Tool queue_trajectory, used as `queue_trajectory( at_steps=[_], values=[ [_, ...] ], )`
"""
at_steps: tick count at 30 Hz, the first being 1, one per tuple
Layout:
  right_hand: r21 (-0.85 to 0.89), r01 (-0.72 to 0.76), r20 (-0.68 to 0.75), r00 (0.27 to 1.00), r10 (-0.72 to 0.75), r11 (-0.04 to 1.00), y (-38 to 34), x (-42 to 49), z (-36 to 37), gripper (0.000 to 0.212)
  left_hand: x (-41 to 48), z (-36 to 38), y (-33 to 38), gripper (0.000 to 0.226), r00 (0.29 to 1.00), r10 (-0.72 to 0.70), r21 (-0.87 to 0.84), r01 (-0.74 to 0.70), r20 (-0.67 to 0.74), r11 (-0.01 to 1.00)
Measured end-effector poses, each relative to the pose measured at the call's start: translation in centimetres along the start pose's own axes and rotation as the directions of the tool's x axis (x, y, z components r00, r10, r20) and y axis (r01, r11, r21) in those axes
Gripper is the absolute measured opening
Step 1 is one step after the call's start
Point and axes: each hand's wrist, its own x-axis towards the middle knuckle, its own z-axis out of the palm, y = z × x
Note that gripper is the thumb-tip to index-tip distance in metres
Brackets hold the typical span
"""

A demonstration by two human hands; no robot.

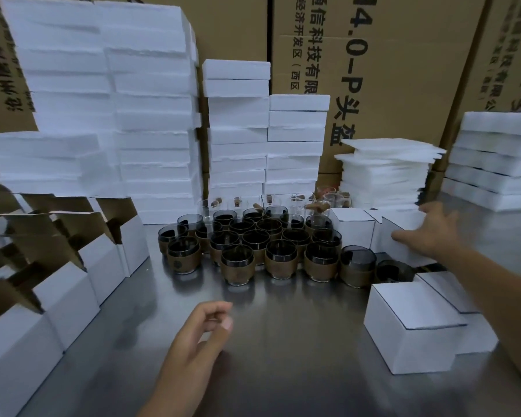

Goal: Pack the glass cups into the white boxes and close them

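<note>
Reaching out, the right hand (430, 228) lays spread fingers on a box (403, 254). The left hand (199, 335) hovers loosely curled and empty. Cups (253, 245) crowd the surface (283, 341) unpacked, between closed boxes (409, 323) and open boxes (73, 290). Most of the packing looks undone.

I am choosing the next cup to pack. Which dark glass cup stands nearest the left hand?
The front cup, in the middle of the front row: it stands further forward than its neighbours, just beyond the left hand.
</note>
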Motion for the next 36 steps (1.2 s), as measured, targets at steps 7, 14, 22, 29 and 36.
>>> queue_trajectory(
  at_steps=[7, 14, 22, 29, 36],
  values=[
    [-0.146, -0.041, 0.036, 0.998, 0.047, 0.988, 0.1, 1.4, 2.8, 0.08, 0.2, -0.1, 0.1, 0.019, 1.0, -0.002, -0.034, 0.002, -0.002, 0.999],
    [-0.189, -0.075, 0.011, 0.997, 0.078, 0.979, 0.2, 1.7, 3.8, 0.083, 0.1, 0.0, 0.3, 0.026, 1.0, -0.01, -0.044, 0.01, -0.002, 0.999],
    [-0.189, -0.121, 0.034, 0.991, 0.13, 0.974, -0.3, 2.0, 4.6, 0.094, -0.2, 0.0, 0.8, 0.031, 1.0, -0.008, -0.033, 0.009, 0.012, 0.999],
    [-0.193, -0.128, 0.073, 0.987, 0.144, 0.973, 0.0, 2.6, 4.4, 0.092, -0.1, 0.1, 0.9, 0.027, 0.999, 0.014, -0.034, -0.013, 0.035, 0.999],
    [-0.203, 0.276, 0.064, 0.961, -0.268, 0.94, -6.8, -2.3, 1.4, 0.073, -0.5, -0.1, 1.3, 0.008, 0.998, 0.028, 0.009, -0.028, 0.054, 1.0]
  ],
)
